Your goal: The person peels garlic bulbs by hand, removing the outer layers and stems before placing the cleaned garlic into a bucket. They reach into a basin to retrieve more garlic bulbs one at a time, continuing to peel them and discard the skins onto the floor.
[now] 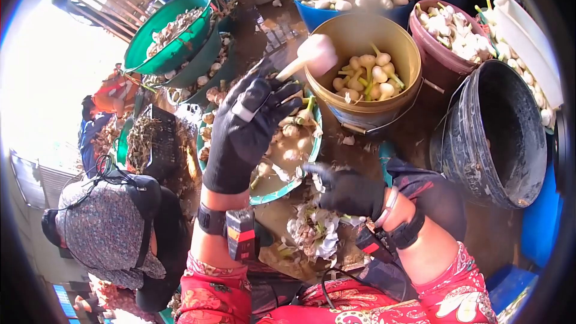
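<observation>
My left hand, in a black glove, is raised over a green-rimmed basin of garlic bulbs. Its fingers are closed around the stem of a pale garlic bulb, which looks blurred and points toward a yellowish bucket. Peeled bulbs with green stems lie inside that bucket. Lower down, my right hand, also gloved in black, has its index finger stretched out and apart from the others. Nothing shows in it; its other fingertips are partly hidden. Just below it is a heap of garlic peelings.
A tilted black bucket stands at the right. Behind are a pink bucket and a blue tub, both full of garlic. Green basins stand back left. A person in a patterned hood sits close on my left.
</observation>
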Motion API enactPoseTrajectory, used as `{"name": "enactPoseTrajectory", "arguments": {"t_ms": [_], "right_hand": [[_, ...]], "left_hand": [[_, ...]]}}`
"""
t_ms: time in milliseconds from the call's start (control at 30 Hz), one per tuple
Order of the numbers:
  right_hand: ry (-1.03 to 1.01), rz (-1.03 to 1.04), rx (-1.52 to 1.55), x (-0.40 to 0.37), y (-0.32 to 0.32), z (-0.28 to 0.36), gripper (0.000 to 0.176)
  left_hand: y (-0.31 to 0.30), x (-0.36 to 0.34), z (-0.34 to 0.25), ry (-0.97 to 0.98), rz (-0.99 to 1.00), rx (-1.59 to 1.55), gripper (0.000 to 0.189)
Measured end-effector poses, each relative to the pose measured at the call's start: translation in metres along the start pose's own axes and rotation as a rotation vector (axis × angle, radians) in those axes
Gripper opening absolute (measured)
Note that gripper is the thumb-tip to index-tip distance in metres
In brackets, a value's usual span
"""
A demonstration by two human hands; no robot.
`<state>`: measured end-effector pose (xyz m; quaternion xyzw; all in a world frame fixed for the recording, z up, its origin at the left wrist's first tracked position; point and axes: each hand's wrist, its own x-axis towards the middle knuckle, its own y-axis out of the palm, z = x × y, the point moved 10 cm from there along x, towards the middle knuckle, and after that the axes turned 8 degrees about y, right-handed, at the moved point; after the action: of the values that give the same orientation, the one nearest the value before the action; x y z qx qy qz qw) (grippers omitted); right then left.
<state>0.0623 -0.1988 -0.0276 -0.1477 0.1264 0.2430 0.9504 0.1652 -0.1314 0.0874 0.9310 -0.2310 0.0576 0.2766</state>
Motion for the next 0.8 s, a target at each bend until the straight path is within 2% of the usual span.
{"name": "enactPoseTrajectory", "arguments": {"t_ms": [33, 67, 133, 167, 200, 267, 300, 333, 367, 400, 467, 500, 533, 567, 600, 667, 700, 733, 800], "right_hand": [[-0.408, -0.327, -0.189, 0.0, -0.001, -0.007, 0.039], [-0.407, -0.325, -0.187, -0.003, -0.009, 0.004, 0.039], [0.099, -0.213, -0.255, -0.002, -0.031, -0.007, 0.024], [0.115, -0.308, -0.03, -0.008, -0.044, -0.007, 0.017], [0.124, -0.306, -0.028, -0.005, -0.044, -0.009, 0.017], [-0.126, -0.645, -0.058, -0.017, -0.073, 0.012, 0.014], [0.071, -0.492, 0.215, -0.009, -0.066, -0.007, 0.004], [0.077, -0.488, 0.204, -0.004, -0.065, -0.01, 0.004], [0.057, -0.506, 0.326, -0.001, -0.065, -0.013, 0.006], [0.036, -0.519, 0.451, 0.004, -0.064, -0.016, 0.011], [0.028, -0.511, 0.457, 0.009, -0.062, -0.015, 0.016], [-0.096, -0.62, 0.328, 0.006, -0.071, -0.006, 0.013], [-0.223, -0.726, 0.196, 0.0, -0.075, 0.006, 0.011], [0.038, -0.595, 0.356, 0.0, -0.069, -0.003, 0.009], [0.038, -0.587, 0.356, 0.001, -0.068, -0.001, 0.009], [0.118, -0.493, 0.533, 0.008, -0.058, -0.011, 0.009], [0.116, -0.482, 0.534, 0.01, -0.055, -0.01, 0.009], [0.132, -0.459, 0.491, 0.013, -0.05, -0.01, 0.008], [0.166, -0.418, 0.4, 0.016, -0.042, -0.009, 0.014]], "left_hand": [[-0.008, 0.003, 0.006, -0.008, 0.039, 0.051, 0.041], [-0.025, 0.003, 0.019, -0.02, 0.079, 0.104, 0.039], [-0.066, -0.021, 0.058, 0.245, 0.537, 1.32, 0.038], [-0.114, -0.033, 0.091, -0.024, 0.309, 1.311, 0.04], [-0.163, -0.063, 0.129, -0.289, 0.078, 1.275, 0.042], [-0.239, -0.114, 0.201, -0.283, 0.007, 1.266, 0.052], [-0.236, -0.126, 0.214, -0.45, -0.179, 0.982, 0.055], [-0.226, -0.139, 0.228, -0.598, -0.354, 0.684, 0.058], [-0.278, -0.151, 0.268, -0.511, -0.32, 0.866, 0.045], [-0.277, -0.147, 0.271, -0.513, -0.329, 0.861, 0.045], [-0.246, -0.123, 0.268, -0.599, -0.081, 1.064, 0.03], [-0.219, -0.104, 0.247, -0.482, 0.082, 1.315, 0.029], [-0.207, -0.103, 0.234, -0.485, 0.07, 1.316, 0.029], [-0.197, -0.109, 0.234, -0.569, 0.089, 1.169, 0.03], [-0.186, -0.114, 0.236, -0.647, 0.109, 1.018, 0.032], [-0.143, -0.143, 0.238, -0.617, 0.389, 0.843, 0.034], [-0.139, -0.162, 0.24, -0.706, 0.45, 0.953, 0.034], [-0.137, -0.154, 0.221, -0.192, 0.521, 1.18, 0.038], [-0.195, -0.146, 0.193, -0.605, 0.2, 1.112, 0.043]]}}
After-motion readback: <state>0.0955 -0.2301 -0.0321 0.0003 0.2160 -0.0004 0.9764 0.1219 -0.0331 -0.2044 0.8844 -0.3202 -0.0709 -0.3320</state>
